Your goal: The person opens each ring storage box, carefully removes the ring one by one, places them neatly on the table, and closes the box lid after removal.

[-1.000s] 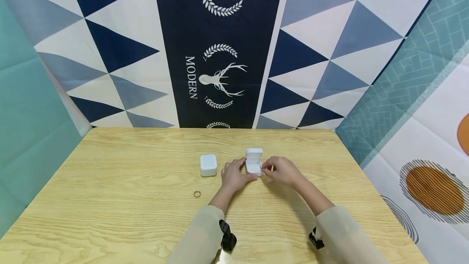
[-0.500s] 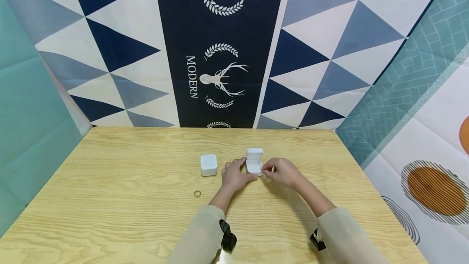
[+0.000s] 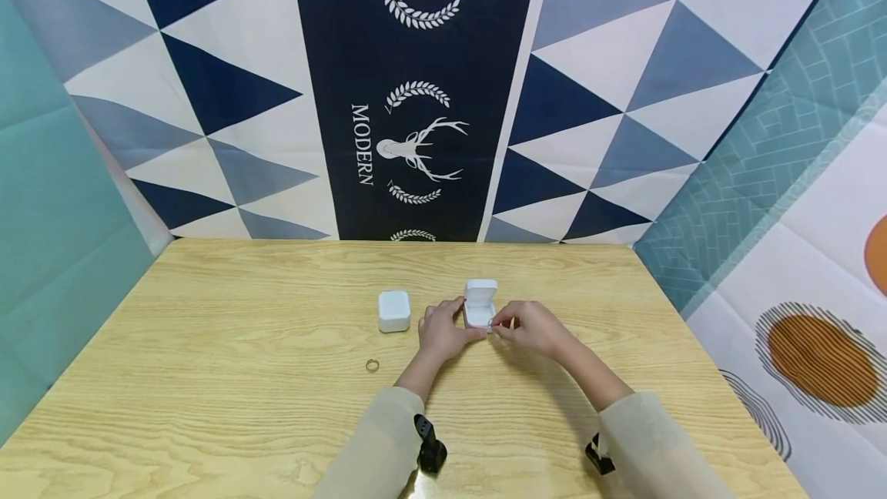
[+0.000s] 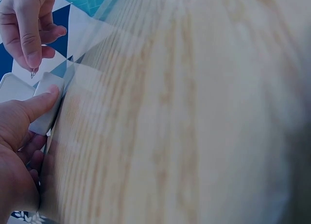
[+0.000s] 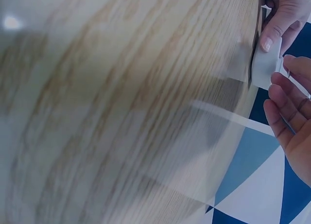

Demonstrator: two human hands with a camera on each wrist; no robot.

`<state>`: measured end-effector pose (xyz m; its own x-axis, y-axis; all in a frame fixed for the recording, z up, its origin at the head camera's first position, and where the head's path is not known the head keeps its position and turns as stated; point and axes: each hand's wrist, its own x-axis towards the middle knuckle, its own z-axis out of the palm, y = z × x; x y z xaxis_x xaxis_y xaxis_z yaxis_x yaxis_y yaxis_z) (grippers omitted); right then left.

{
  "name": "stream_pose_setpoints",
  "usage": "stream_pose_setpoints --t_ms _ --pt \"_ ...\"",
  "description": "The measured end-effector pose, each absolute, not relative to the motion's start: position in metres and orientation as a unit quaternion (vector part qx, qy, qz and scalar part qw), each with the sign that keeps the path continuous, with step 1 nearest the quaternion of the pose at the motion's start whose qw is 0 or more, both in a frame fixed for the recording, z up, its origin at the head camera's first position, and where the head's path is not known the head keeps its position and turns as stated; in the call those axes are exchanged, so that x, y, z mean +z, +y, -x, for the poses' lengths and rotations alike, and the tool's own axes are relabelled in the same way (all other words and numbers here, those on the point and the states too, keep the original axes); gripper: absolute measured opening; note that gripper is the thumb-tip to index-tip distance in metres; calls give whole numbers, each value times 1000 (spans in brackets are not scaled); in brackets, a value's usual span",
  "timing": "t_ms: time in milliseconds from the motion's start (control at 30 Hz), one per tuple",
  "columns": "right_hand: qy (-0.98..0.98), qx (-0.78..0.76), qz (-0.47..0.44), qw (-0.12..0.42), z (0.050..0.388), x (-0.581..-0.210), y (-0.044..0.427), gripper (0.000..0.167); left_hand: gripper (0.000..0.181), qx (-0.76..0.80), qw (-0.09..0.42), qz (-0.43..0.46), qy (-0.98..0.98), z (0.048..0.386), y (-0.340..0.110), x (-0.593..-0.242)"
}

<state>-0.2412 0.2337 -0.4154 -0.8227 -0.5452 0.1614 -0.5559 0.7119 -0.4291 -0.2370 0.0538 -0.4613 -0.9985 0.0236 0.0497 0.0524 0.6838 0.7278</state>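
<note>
A small white ring box (image 3: 478,314) stands on the table with its lid raised. My left hand (image 3: 442,332) grips the box from its left side, thumb at the front. In the left wrist view that thumb presses the box's pale side (image 4: 47,103). Thumb and fingertips of my right hand (image 3: 530,327) pinch a small silvery ring (image 4: 34,73) just over the open box. Much of the ring is hidden by the fingers. In the right wrist view the other fingers of the right hand (image 5: 296,107) are spread beside the box (image 5: 266,63).
A second white box (image 3: 394,311), closed, stands left of my left hand. Nearer to me on the wooden table (image 3: 229,376) lies another ring (image 3: 373,366). Patterned cloth (image 3: 416,98) hangs behind the table's far edge.
My right hand has shifted slightly left and towards me, bringing the pinched ring over the box's front right part. The left hand keeps its grip on the box.
</note>
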Motion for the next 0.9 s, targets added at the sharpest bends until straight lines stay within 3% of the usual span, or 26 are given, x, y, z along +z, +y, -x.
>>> stream_pose_setpoints --t_ms 900 --pt "-921 235 -309 -16 233 -411 228 7 76 -407 13 25 -913 236 53 -461"
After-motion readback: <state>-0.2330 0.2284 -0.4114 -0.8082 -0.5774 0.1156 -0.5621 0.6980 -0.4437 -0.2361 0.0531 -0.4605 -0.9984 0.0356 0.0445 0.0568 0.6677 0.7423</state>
